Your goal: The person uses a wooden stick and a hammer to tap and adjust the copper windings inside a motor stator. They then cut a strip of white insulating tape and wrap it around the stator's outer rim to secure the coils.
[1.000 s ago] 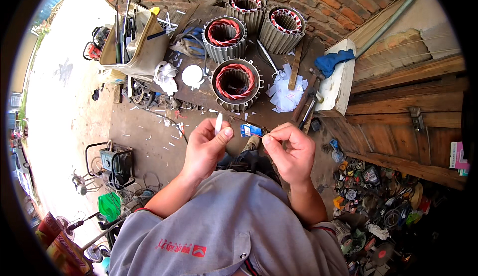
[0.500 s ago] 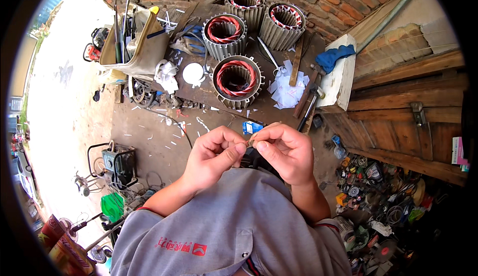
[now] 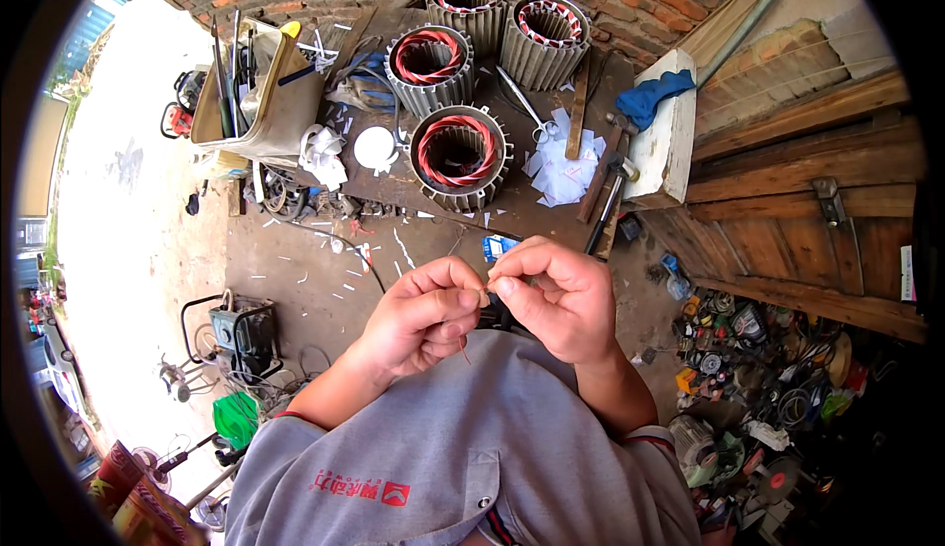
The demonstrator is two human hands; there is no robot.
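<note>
My left hand (image 3: 421, 315) and my right hand (image 3: 556, 300) meet in front of my chest, each with thumb and forefinger pinched. A thin reddish-brown strand (image 3: 464, 347), perhaps wire or string, hangs below the left fingers. Its upper part is small and mostly hidden between the fingertips, where both hands grip it. On the workbench beyond stands the nearest finned motor housing (image 3: 460, 197), with a red-and-white bound ring inside. Behind it are another red-ringed housing (image 3: 433, 98) and two housings with white-and-red slot edges, one at the right (image 3: 543, 62).
Scissors (image 3: 541, 130) lie by white paper pieces (image 3: 563, 170) on the bench. A tool bin (image 3: 285, 93) stands at its left and a hammer (image 3: 615, 196) lies at its right. A generator (image 3: 243, 329) sits on the floor at left; jumbled parts (image 3: 758, 369) lie at right.
My fingertips have drawn closer together, and the left hand has turned slightly. The strand's end now shows hanging below it. The whole view has shifted a little.
</note>
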